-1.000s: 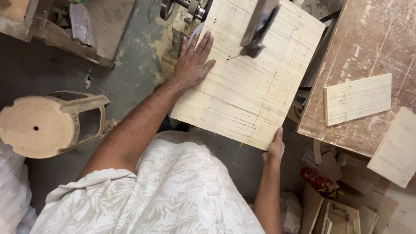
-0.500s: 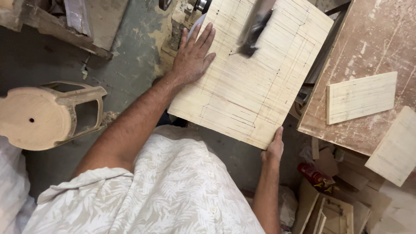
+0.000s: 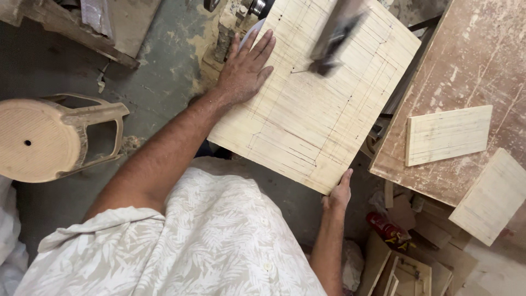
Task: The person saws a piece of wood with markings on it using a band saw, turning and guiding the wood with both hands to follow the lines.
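**Marked wooden panel held at a workshop machine, seen from above**

Surface and room: a grey concrete floor (image 3: pixel 164 71), stained and dusty. To the right, a worn brown desk (image 3: pixel 471 60) with pale scuffs. At the left, a round tan plastic stool (image 3: pixel 49 137) with a hole in its seat. At the upper left, the edge of a rough wooden structure (image 3: pixel 71 33).

Main item: a large pale wooden panel (image 3: pixel 318 109), ruled with pencil lines, lying tilted between the person and the desk. A dark, blurred machine part (image 3: pixel 334 38) hangs over its upper middle.

Hands: the left hand (image 3: pixel 246 68) lies flat on the panel's upper left part, fingers spread, closed on nothing. The right hand (image 3: pixel 341 192) holds the panel's near corner, thumb up along the edge; its fingers are hidden beneath, so the grip cannot be judged fully.

Change: compared with half a second ago, the panel sits slightly farther up and right under the machine part; both hands keep their places on it.

On the desk: two smaller pale boards, one (image 3: pixel 448 134) flat, the other (image 3: pixel 493 194) at the near corner.

Containers: no clear container. Wood offcuts (image 3: pixel 433 230) and a red object (image 3: pixel 383 225) lie heaped below the desk.
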